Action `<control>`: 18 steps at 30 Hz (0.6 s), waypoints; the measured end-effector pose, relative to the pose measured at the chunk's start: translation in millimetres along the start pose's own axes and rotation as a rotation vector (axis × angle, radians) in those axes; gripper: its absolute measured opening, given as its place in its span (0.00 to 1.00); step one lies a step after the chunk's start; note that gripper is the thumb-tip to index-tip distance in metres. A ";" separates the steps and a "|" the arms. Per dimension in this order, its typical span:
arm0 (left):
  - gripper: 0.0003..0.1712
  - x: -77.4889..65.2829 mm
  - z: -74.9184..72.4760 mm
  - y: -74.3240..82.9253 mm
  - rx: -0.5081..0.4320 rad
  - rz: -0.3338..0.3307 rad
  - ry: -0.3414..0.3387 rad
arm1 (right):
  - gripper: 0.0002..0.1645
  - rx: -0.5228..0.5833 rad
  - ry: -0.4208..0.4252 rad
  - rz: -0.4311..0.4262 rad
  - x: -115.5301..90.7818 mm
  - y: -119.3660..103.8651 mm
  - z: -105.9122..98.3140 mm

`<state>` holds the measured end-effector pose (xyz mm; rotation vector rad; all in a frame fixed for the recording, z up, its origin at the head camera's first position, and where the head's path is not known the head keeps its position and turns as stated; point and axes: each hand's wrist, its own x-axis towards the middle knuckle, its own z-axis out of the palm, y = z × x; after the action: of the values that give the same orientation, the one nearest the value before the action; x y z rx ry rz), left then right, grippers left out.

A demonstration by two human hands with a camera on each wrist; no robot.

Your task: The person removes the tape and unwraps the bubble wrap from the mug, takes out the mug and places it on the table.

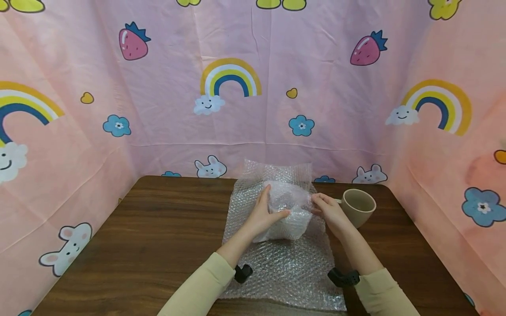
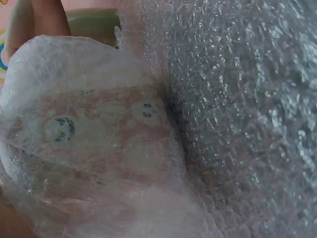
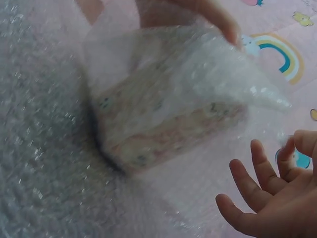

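Observation:
A bubble-wrapped bundle [image 1: 292,221] sits on a larger sheet of bubble wrap [image 1: 282,276]. Through the clear layers, the left wrist view shows a pink printed item [image 2: 104,129] with small round figures; its kind is blurred by the wrap. My left hand [image 1: 262,216] grips the bundle's left side, thumb across the front and fingers up along the back. On the right side my right hand [image 1: 331,213] pinches a loose edge of the wrap between thumb and index finger. In the right wrist view the other fingers [image 3: 247,186] of that hand fan out apart from the bundle.
A beige mug [image 1: 357,208] stands just right of the right hand, its handle towards the bundle. The large sheet covers the middle of the dark wooden table [image 1: 170,237]. Printed pink cloth [image 1: 269,109] hangs behind and at both sides. Each wrist wears a black strap.

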<state>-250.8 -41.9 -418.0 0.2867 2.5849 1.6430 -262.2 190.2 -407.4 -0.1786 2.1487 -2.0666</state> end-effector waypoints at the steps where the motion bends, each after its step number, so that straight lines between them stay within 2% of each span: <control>1: 0.63 0.1 -0.1 -0.1 0.003 -0.003 0.001 | 0.12 0.014 0.002 -0.007 -0.8 -1.6 0.6; 6: 0.62 0.1 -0.9 0.9 0.027 0.010 0.015 | 0.12 0.076 0.012 -0.035 -4.3 -6.5 4.7; 11: 0.63 1.6 -0.5 1.8 0.046 0.005 0.027 | 0.18 0.134 0.011 -0.063 -8.3 -5.6 6.8; 18: 0.66 1.1 0.4 6.8 0.042 -0.019 0.046 | 0.11 0.248 0.029 -0.127 -12.3 -4.0 8.5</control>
<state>-251.0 -38.5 -412.0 0.2278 2.6494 1.6101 -248.6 184.1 -403.3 -0.2620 1.9185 -2.3972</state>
